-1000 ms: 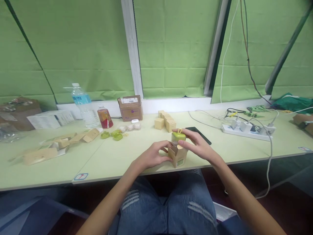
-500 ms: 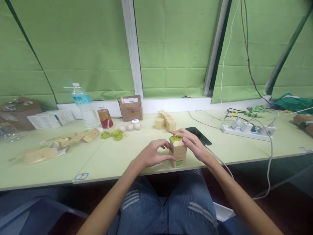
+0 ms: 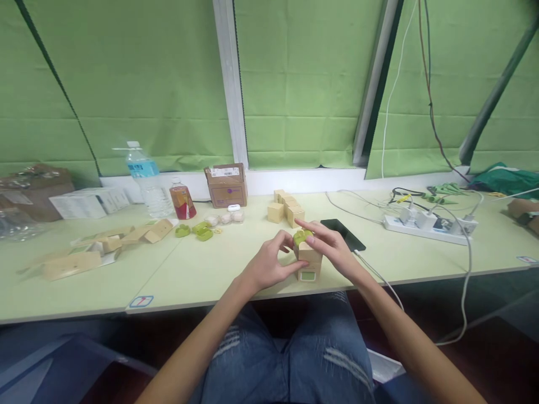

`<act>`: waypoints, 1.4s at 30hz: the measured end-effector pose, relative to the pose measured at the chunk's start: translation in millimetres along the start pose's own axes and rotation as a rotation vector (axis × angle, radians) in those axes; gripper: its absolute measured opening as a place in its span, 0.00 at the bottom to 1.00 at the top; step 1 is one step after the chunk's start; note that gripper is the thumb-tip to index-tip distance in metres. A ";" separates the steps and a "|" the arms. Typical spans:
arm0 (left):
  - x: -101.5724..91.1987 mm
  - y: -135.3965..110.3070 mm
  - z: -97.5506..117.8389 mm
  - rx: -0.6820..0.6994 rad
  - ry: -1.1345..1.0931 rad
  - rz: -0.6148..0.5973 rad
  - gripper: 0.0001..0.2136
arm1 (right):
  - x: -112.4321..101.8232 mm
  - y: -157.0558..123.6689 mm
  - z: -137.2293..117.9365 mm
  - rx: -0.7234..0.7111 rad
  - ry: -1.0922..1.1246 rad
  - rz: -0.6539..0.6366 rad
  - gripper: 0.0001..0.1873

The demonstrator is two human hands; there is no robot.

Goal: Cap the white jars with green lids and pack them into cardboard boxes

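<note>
A small tan cardboard box point(image 3: 310, 264) with a green label stands near the table's front edge. A green case point(image 3: 301, 236) sits in its open top, mostly sunk in. My left hand point(image 3: 270, 262) curls round the box's left side, thumb at the base and fingers near the top. My right hand point(image 3: 330, 247) grips the right side, with fingertips pressing on the green case. Both hands are closed on the box.
Behind stand several closed tan boxes point(image 3: 285, 207), a black phone point(image 3: 342, 234), a brown carton point(image 3: 226, 186) and a power strip point(image 3: 429, 228) with cables. To the left lie green cases point(image 3: 197, 229), flat box blanks point(image 3: 105, 244), a water bottle point(image 3: 145, 180) and a red drink bottle point(image 3: 182, 200).
The green case has gone down from above the box's open flaps into the box. My right fingers now press on top of it, and my left hand has closed in against the box.
</note>
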State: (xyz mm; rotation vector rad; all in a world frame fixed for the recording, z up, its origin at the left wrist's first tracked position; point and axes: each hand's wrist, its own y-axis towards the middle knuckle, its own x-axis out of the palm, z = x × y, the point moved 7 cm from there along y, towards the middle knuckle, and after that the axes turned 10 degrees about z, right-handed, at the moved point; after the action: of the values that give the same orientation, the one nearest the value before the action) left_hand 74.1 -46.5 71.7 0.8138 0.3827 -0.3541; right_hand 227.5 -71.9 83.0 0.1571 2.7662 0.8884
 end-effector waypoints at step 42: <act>12.0 -6.7 -1.6 0.213 0.137 -0.027 0.16 | -6.1 -22.1 14.9 -0.236 -0.168 0.526 0.14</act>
State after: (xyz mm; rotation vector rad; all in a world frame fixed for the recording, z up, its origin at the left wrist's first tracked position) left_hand 81.4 -51.4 61.0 1.0453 0.4898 -0.3700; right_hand 236.4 -82.5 59.4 0.9005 2.4695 1.2446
